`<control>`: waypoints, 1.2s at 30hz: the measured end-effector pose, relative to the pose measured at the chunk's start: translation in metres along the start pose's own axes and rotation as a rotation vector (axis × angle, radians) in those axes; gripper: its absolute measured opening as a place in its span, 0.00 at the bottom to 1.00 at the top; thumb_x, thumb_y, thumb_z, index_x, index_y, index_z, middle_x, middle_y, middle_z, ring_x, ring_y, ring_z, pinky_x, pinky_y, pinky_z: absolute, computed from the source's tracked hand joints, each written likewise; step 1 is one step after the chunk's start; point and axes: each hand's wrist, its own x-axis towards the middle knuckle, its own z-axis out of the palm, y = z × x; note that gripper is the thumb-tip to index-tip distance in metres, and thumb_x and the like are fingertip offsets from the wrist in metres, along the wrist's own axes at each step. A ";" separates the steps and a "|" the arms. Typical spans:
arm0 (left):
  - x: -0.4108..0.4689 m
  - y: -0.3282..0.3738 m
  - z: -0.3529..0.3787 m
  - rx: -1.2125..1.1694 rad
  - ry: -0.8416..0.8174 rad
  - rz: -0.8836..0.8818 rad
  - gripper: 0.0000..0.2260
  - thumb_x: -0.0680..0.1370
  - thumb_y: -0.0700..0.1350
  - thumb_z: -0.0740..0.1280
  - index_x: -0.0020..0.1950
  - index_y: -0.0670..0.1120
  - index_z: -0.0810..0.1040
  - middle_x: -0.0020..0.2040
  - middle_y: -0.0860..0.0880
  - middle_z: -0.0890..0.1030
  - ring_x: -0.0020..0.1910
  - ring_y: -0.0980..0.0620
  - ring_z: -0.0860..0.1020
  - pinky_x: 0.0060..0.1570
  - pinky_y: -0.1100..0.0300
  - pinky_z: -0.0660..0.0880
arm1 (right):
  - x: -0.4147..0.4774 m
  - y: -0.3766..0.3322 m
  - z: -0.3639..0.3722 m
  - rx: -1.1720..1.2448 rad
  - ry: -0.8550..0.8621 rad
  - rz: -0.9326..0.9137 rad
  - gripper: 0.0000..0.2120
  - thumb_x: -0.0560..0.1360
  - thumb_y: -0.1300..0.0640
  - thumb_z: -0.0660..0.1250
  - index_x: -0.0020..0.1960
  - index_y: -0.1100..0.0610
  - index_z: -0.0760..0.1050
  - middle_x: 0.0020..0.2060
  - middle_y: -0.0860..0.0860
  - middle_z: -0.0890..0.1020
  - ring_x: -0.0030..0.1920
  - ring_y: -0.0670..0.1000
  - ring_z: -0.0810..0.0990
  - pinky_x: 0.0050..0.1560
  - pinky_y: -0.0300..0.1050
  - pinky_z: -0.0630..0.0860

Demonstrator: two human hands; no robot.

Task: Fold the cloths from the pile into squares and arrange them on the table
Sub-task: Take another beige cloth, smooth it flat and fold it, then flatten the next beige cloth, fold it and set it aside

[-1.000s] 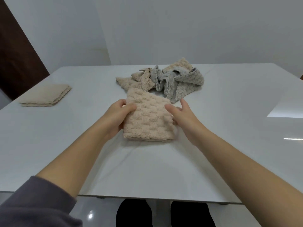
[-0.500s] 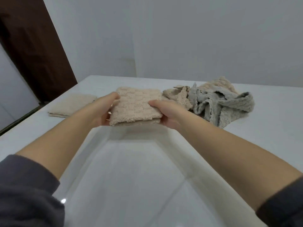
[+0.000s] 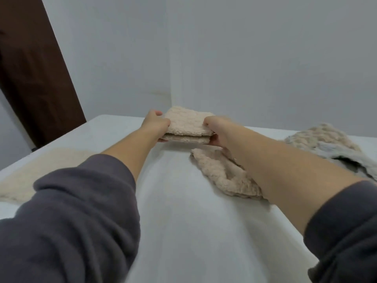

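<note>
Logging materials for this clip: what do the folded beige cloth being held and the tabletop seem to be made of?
The folded beige cloth: soft, thick plush textile, perhaps fleece or microfibre; matte, with a bumpy, fuzzy pile and rounded edges. The tabletop: hard, smooth white slab, uniform with no grain; stone, glass or laminate cannot be told apart here.

sleeves (image 3: 81,211): dark grey, soft fleece | pushed up | forearms bare

Pale walls (image 3: 244,58), dark door (image 3: 30,78).
</note>
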 end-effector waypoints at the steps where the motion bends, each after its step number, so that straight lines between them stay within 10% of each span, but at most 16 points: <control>1: 0.010 -0.003 0.005 0.011 0.016 0.020 0.21 0.79 0.39 0.62 0.71 0.50 0.65 0.63 0.46 0.72 0.58 0.46 0.75 0.43 0.53 0.80 | 0.007 0.000 0.000 -0.024 0.018 -0.009 0.04 0.77 0.65 0.59 0.44 0.58 0.67 0.42 0.55 0.73 0.43 0.53 0.75 0.54 0.56 0.79; 4: 0.029 -0.016 0.020 0.197 0.065 0.095 0.21 0.79 0.39 0.61 0.72 0.49 0.66 0.63 0.45 0.73 0.55 0.47 0.74 0.53 0.57 0.74 | 0.029 0.005 0.000 -0.162 0.026 -0.064 0.09 0.77 0.65 0.60 0.40 0.58 0.64 0.40 0.55 0.71 0.45 0.54 0.75 0.58 0.54 0.78; 8: 0.031 -0.030 0.027 0.638 0.208 0.287 0.17 0.80 0.42 0.59 0.68 0.48 0.72 0.67 0.46 0.73 0.64 0.45 0.71 0.58 0.56 0.68 | 0.039 0.009 -0.001 -0.545 0.032 -0.167 0.04 0.77 0.63 0.60 0.43 0.60 0.67 0.42 0.55 0.72 0.40 0.53 0.74 0.39 0.43 0.73; 11: 0.027 -0.036 0.029 0.899 0.108 0.474 0.15 0.81 0.43 0.52 0.65 0.45 0.71 0.66 0.45 0.71 0.66 0.44 0.68 0.64 0.46 0.64 | 0.044 0.016 0.000 -0.961 0.055 -0.377 0.18 0.78 0.57 0.58 0.66 0.59 0.67 0.64 0.55 0.71 0.63 0.59 0.72 0.62 0.53 0.72; 14: 0.024 -0.041 0.029 1.112 -0.101 0.404 0.17 0.83 0.47 0.46 0.65 0.43 0.67 0.69 0.45 0.67 0.70 0.44 0.63 0.68 0.35 0.56 | 0.044 0.026 0.006 -1.227 -0.135 -0.360 0.17 0.80 0.55 0.55 0.63 0.61 0.74 0.65 0.58 0.74 0.64 0.60 0.72 0.66 0.58 0.69; 25: -0.104 -0.007 0.033 0.919 -0.188 0.686 0.19 0.77 0.41 0.58 0.68 0.50 0.71 0.67 0.53 0.71 0.69 0.52 0.66 0.74 0.44 0.49 | -0.059 0.016 -0.079 -1.274 -0.096 -0.446 0.25 0.82 0.51 0.54 0.77 0.54 0.58 0.76 0.52 0.64 0.75 0.55 0.61 0.75 0.56 0.56; 33: -0.201 -0.011 0.047 1.023 -0.300 0.735 0.09 0.76 0.42 0.60 0.54 0.50 0.75 0.47 0.53 0.79 0.55 0.49 0.75 0.72 0.46 0.54 | -0.165 0.060 -0.120 -1.469 -0.099 -0.667 0.12 0.76 0.50 0.54 0.50 0.48 0.75 0.44 0.48 0.81 0.56 0.57 0.76 0.71 0.65 0.51; 36: -0.229 -0.012 0.044 1.048 -0.309 0.778 0.08 0.75 0.42 0.60 0.52 0.48 0.77 0.49 0.51 0.77 0.54 0.48 0.74 0.65 0.52 0.63 | -0.192 0.075 -0.131 -1.563 -0.080 -0.731 0.12 0.78 0.54 0.55 0.56 0.50 0.75 0.51 0.49 0.80 0.63 0.56 0.72 0.72 0.71 0.43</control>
